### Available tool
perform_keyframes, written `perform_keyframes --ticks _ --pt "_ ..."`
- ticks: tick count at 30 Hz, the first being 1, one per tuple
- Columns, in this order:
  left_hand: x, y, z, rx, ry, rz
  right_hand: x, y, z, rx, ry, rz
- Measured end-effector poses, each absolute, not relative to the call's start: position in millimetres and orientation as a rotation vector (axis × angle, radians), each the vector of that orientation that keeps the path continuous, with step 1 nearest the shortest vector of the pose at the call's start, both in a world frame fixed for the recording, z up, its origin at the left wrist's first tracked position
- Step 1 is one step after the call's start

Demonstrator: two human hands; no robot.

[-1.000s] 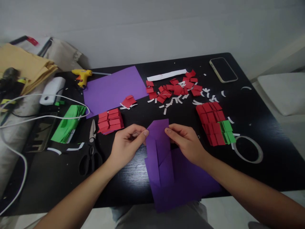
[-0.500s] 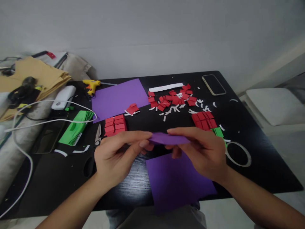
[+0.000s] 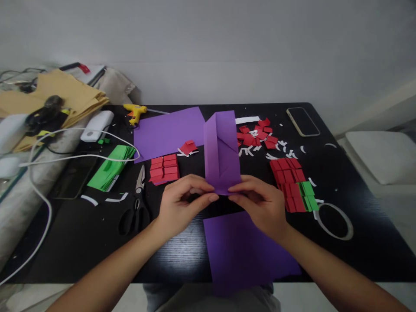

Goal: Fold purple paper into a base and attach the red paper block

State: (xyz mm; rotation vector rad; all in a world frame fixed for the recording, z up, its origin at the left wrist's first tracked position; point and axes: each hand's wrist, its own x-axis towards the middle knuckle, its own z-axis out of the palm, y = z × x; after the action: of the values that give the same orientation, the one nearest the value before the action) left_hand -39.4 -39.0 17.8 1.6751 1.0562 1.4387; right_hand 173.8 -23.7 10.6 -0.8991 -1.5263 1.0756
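A folded piece of purple paper (image 3: 227,151) stands upright between my hands, creased lengthwise with a flap along its left side. My left hand (image 3: 186,197) pinches its lower left corner between thumb and fingers. At the lower right corner, my right hand (image 3: 260,201) grips it the same way. Below them a flat purple sheet (image 3: 240,251) lies at the table's front edge. Another purple sheet (image 3: 169,132) lies farther back. Red folded paper pieces (image 3: 164,168) sit left of my hands, and a red and green paper block (image 3: 290,184) lies to the right.
Black-handled scissors (image 3: 138,203) and a green paper stack (image 3: 112,168) lie left. A yellow glue gun (image 3: 135,112) rests at the back. Red scraps (image 3: 256,135) and white strips are scattered behind. A phone (image 3: 303,121) and a tape roll (image 3: 334,221) lie right. A white cable (image 3: 48,208) loops leftward.
The purple paper has turned from nearly edge-on to upright, showing its folded face. Both hands have shifted to hold its lower edge, and the view has moved slightly.
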Motion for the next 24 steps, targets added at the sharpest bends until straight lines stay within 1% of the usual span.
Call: perform_keyframes --ticks 3,7,12,15,21,24 --pt "-36 -42 13 1.655 1.119 1.369 169 -26 8 -0.967 -1.419 1.129" --pt "-30 -44 6 1.43 1.161 1.345 164 -29 4 -1.08 -1.218 1.262" --pt "-23 -43 3 1.277 1.176 1.344 162 -26 4 -1.069 -1.041 1.483" --pt "-22 -42 3 1.229 1.2 1.332 163 -23 3 -1.089 -1.016 1.546" --pt "-23 -39 5 1.215 1.236 1.252 164 -23 -2 -1.064 -1.086 1.538" --pt "-26 -36 8 1.164 1.213 1.193 167 -26 -3 -1.016 -1.302 1.385"
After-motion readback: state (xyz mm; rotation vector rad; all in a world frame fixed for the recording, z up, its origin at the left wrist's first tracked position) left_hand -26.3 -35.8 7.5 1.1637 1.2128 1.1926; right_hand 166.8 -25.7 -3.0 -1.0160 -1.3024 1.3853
